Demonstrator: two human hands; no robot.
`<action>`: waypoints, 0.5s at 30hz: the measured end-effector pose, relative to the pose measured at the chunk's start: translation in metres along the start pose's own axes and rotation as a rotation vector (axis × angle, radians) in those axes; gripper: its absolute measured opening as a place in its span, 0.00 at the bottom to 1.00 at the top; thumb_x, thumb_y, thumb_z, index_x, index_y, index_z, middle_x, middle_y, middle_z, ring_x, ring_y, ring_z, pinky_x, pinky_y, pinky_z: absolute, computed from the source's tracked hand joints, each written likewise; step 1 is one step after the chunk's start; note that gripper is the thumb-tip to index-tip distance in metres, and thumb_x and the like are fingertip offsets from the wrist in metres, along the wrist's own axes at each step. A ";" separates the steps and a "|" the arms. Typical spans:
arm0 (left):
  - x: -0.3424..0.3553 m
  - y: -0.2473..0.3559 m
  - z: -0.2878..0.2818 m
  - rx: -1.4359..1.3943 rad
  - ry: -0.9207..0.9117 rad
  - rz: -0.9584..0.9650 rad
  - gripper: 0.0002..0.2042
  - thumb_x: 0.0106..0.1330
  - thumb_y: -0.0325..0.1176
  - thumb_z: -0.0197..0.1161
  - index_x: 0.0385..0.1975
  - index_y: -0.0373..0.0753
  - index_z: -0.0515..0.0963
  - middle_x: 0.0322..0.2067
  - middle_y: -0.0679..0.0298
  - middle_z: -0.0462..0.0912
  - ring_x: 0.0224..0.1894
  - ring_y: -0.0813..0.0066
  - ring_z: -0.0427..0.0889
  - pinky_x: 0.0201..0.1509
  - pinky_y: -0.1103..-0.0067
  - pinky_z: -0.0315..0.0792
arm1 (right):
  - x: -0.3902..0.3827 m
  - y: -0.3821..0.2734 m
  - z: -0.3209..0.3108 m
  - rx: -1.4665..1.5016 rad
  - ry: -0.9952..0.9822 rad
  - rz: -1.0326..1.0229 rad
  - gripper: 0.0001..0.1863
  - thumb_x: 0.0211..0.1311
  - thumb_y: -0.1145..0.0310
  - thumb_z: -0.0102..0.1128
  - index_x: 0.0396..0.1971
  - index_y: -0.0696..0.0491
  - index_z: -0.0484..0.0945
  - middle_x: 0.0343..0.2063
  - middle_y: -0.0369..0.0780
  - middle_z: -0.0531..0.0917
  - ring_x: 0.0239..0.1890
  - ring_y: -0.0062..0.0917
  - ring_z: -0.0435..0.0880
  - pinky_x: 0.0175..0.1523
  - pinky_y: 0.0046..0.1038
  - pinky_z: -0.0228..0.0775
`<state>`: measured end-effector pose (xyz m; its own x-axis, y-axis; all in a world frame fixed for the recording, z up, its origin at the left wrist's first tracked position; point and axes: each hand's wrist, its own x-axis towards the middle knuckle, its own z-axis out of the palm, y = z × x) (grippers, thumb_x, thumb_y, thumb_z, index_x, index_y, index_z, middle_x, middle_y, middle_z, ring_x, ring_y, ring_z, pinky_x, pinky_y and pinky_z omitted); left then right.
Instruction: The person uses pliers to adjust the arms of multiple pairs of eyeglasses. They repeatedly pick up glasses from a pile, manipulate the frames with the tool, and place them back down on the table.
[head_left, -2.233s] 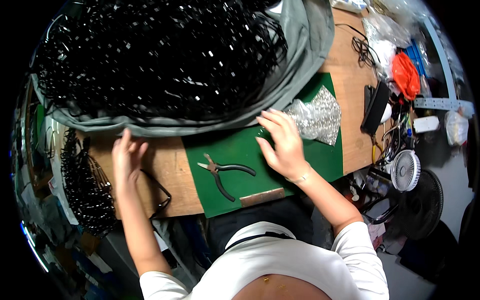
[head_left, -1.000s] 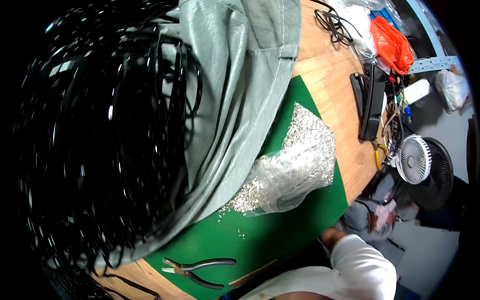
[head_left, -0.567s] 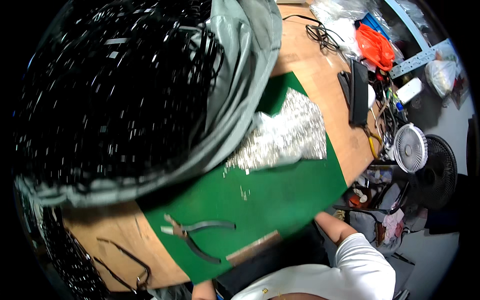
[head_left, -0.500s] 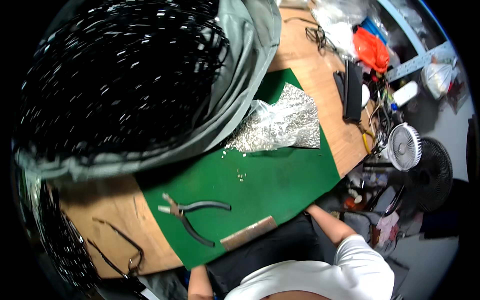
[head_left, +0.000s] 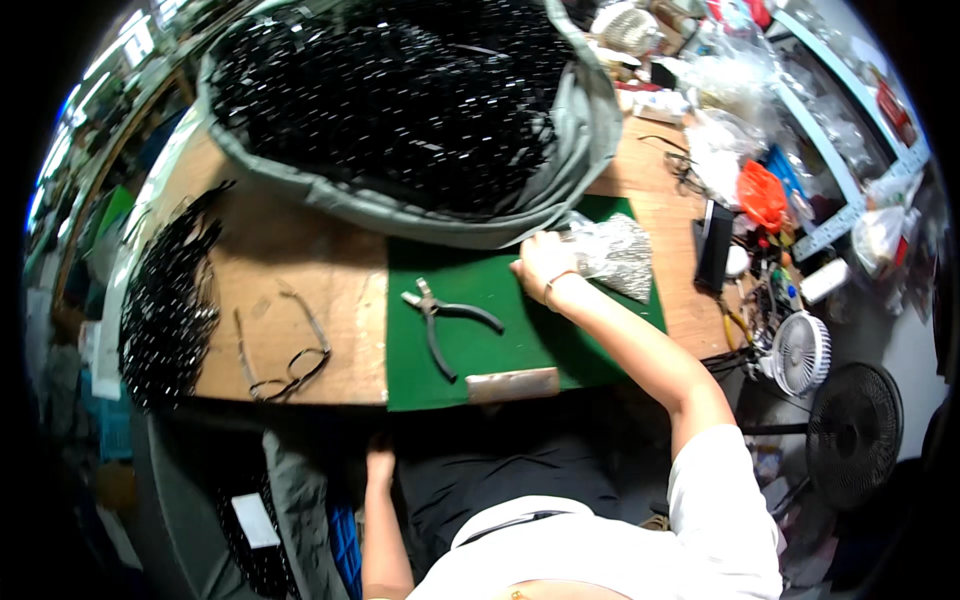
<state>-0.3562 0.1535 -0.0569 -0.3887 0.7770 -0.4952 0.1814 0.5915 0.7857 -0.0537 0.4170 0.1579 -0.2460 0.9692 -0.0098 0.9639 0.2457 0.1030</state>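
My right hand point(head_left: 545, 268) lies on the green mat point(head_left: 470, 372), its fingers against the left edge of a clear bag of small silvery parts point(head_left: 618, 258). It grips nothing that I can see. My left hand point(head_left: 380, 466) hangs below the table's front edge over my lap, holding nothing. Black-handled pliers point(head_left: 446, 322) lie on the mat left of my right hand. A flat metal bar point(head_left: 512, 384) rests at the mat's front edge.
A big grey sack of black strips point(head_left: 400, 100) fills the back of the wooden table point(head_left: 300, 250). Another heap of black strips point(head_left: 165, 300) lies at the left, eyeglasses point(head_left: 288, 352) beside the mat. Clutter, a small fan point(head_left: 800, 352) and a floor fan point(head_left: 862, 432) are on the right.
The view has swung back down over the table. My right hand, out of sight half a second ago, now rests on the mat at the bag. My left hand has dropped below the table.
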 end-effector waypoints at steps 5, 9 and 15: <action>-0.075 0.045 -0.054 -0.217 0.013 -0.001 0.15 0.58 0.31 0.56 0.43 0.30 0.68 0.37 0.56 0.76 0.40 0.75 0.74 0.44 0.81 0.67 | -0.035 -0.040 0.016 0.114 0.455 -0.185 0.17 0.43 0.63 0.60 0.31 0.57 0.70 0.30 0.41 0.71 0.36 0.32 0.69 0.43 0.30 0.63; -0.116 0.132 -0.084 -0.371 -0.005 0.195 0.13 0.58 0.25 0.55 0.43 0.32 0.67 0.39 0.61 0.74 0.40 0.79 0.73 0.45 0.84 0.67 | -0.069 -0.040 -0.006 0.224 0.367 -0.340 0.20 0.41 0.67 0.62 0.36 0.58 0.69 0.37 0.44 0.71 0.41 0.36 0.69 0.48 0.33 0.60; -0.060 0.255 -0.105 0.570 0.619 0.780 0.13 0.56 0.30 0.56 0.40 0.32 0.70 0.36 0.53 0.72 0.39 0.58 0.71 0.45 0.71 0.65 | -0.077 -0.075 -0.070 0.560 0.360 -0.464 0.20 0.35 0.66 0.65 0.29 0.60 0.71 0.41 0.51 0.69 0.43 0.42 0.69 0.48 0.36 0.61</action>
<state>-0.3812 0.2350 0.2122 -0.3394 0.8292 0.4440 0.8896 0.1296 0.4380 -0.1144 0.3230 0.2210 -0.5592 0.7257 0.4009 0.6401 0.6852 -0.3476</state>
